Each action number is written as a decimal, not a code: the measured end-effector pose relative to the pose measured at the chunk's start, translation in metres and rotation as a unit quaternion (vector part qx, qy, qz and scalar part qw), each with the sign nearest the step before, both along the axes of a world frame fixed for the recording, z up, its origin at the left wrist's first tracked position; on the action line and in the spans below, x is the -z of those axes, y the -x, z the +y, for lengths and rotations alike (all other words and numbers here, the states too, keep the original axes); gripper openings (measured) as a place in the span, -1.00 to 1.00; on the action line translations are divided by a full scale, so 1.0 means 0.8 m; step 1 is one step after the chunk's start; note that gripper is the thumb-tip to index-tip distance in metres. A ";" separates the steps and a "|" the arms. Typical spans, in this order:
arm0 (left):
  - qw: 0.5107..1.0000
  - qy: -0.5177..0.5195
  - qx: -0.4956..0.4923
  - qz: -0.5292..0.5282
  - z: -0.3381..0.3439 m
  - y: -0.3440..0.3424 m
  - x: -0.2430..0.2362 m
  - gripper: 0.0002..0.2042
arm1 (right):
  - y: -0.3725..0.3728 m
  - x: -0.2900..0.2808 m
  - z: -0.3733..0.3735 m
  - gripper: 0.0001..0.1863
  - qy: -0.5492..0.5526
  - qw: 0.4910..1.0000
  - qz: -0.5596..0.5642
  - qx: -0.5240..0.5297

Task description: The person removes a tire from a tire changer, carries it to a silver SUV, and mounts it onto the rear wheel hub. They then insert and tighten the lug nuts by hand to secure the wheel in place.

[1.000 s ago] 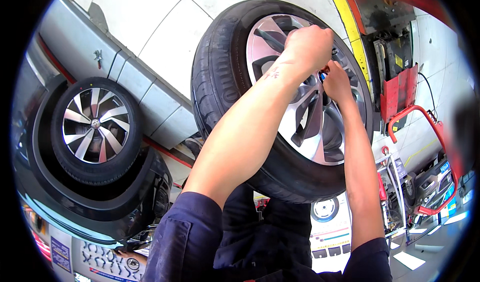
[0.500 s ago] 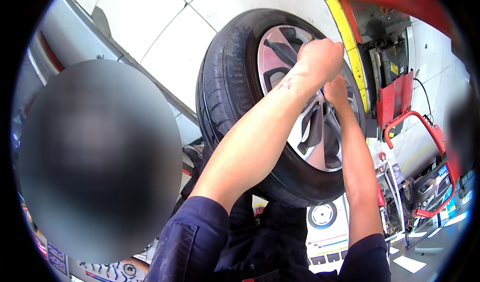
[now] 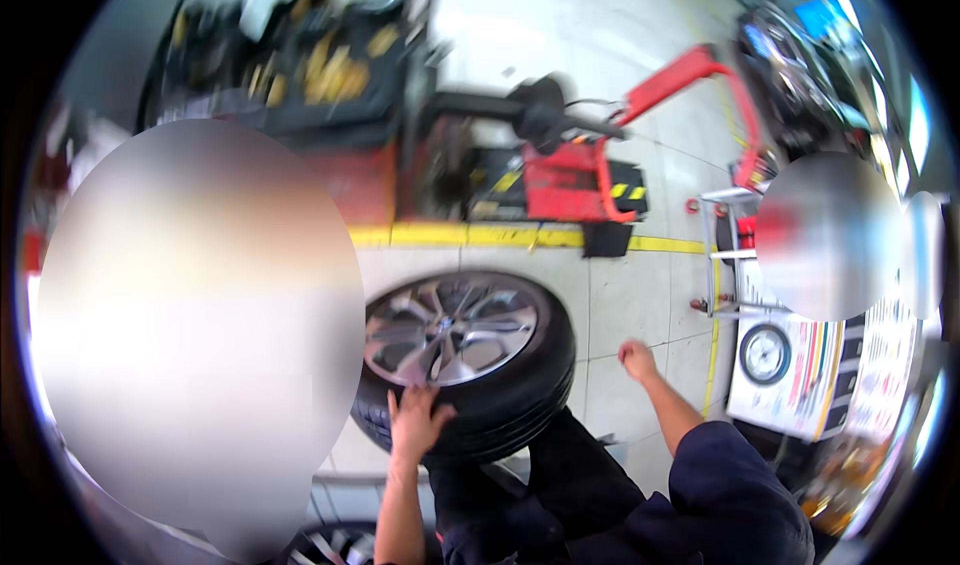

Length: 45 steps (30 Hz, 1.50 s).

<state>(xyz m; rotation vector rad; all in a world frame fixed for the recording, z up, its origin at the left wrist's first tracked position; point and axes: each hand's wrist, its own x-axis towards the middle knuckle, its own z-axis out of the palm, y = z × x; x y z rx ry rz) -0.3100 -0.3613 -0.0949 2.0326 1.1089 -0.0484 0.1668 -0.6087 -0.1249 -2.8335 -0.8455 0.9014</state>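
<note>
A car wheel lies tilted in front of my legs, its black tyre [image 3: 535, 375] around a silver and dark alloy rim [image 3: 490, 345]. A small blue spot marks the hub cap [image 3: 446, 323]. My left hand [image 3: 413, 423] is spread over the near edge of the tyre, fingertips by the rim's lower lip. Well off to the right of the wheel, my right hand [image 3: 637, 359] hangs in the air over the tiled floor. Its fingers look curled and slightly blurred; what they hold, if anything, is hidden.
Beyond a yellow floor line [image 3: 470, 235] stands red machinery [image 3: 560, 190] with a dark shaft [image 3: 480, 110]. A tray of tools [image 3: 335, 75] is at the upper left. A metal-framed cart [image 3: 712, 255] and a wheel poster [image 3: 800, 380] are at right. Another wheel [image 3: 335, 547] shows below.
My view has swung, and the wheel now appears lower and flatter. Both hands have left the hub: the left rests at the tyre's near edge, the right is out to the right.
</note>
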 end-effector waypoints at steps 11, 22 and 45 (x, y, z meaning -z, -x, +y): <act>0.923 0.109 0.187 0.319 0.022 -0.138 -0.049 0.47 | 0.151 -0.126 -0.270 -0.68 -0.040 0.968 0.223 0.104; 0.923 0.131 0.130 0.339 0.060 -0.401 0.029 0.49 | 0.182 -0.164 -0.441 -0.72 -0.205 0.740 0.157 0.621; 0.931 -0.060 0.333 0.137 -0.127 -0.759 0.011 0.02 | 0.230 -0.182 -0.428 -0.65 -0.133 0.765 0.210 0.595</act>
